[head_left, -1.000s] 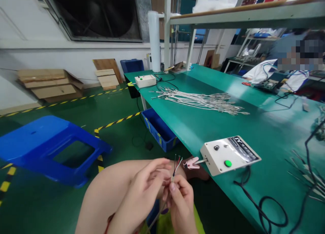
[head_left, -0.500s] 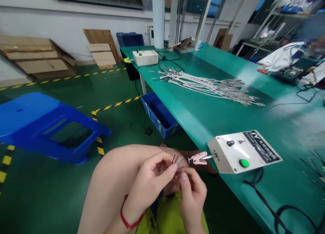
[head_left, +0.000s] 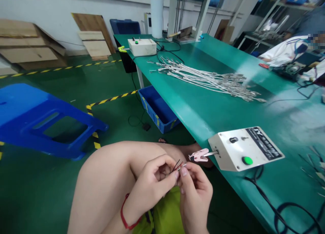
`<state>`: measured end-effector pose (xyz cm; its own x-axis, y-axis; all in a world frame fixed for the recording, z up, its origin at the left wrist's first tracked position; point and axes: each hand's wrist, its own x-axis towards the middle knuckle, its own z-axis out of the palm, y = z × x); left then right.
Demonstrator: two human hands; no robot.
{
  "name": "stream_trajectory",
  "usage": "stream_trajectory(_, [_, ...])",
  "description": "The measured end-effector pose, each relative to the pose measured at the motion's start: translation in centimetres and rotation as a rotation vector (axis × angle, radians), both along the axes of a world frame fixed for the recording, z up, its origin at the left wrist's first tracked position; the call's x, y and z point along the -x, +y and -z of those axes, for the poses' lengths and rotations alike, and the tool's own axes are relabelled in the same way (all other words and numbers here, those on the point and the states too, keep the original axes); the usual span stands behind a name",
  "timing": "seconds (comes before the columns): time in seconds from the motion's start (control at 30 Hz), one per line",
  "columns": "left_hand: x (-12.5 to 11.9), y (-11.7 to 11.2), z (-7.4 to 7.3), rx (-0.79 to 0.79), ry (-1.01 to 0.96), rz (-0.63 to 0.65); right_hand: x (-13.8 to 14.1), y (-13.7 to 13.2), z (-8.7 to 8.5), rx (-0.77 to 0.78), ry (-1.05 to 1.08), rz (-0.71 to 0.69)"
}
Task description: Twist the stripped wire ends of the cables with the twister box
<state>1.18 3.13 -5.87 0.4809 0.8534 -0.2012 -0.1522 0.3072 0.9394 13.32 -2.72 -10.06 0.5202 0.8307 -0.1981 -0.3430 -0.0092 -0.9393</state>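
Observation:
My left hand point(head_left: 153, 186) is closed in a pinch on thin wires point(head_left: 177, 165), whose black, red and pale ends stick out past the thumb. My right hand point(head_left: 195, 191) meets it above my lap, thumb and forefinger pinched on the red and pale ends. The black end stands free of the right fingers. Just beyond my right hand, a pink clip point(head_left: 199, 155) sits on a metal shaft from a white box point(head_left: 245, 149) with a knob, a switch and a green button. The rest of the wires is hidden by my hands.
White cables point(head_left: 203, 79) lie bundled on the green table point(head_left: 193, 115). A second white box point(head_left: 142, 47) with a yellow clip stands at the far end. Below are a blue bin point(head_left: 162, 117) and, at left, a blue stool point(head_left: 45, 115). Another person point(head_left: 284, 49) is at far right.
My right hand has moved up to the wire ends and now pinches them, where before it was below and apart. The view has shifted slightly.

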Motion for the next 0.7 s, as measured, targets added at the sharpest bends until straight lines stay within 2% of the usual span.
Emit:
stream_trajectory(0.2, [0.5,-0.2,0.9,0.144,-0.184,0.054,0.3,0.9,-1.1,-0.082,0.249,-0.058])
stream_trajectory(0.33, [0.5,-0.1,1.3,0.151,-0.243,0.046,0.4,1.3,-1.7,-0.112,0.364,-0.108])
stream_trajectory(0.53, [0.5,-0.2,1.3,0.101,-0.232,0.068,0.3,1.3,-2.3,-0.081,0.426,-0.131])
stream_trajectory(0.7, [0.4,-0.2,1.1,0.069,-0.139,0.087,0.3,1.2,-2.4,-0.044,0.372,-0.112])
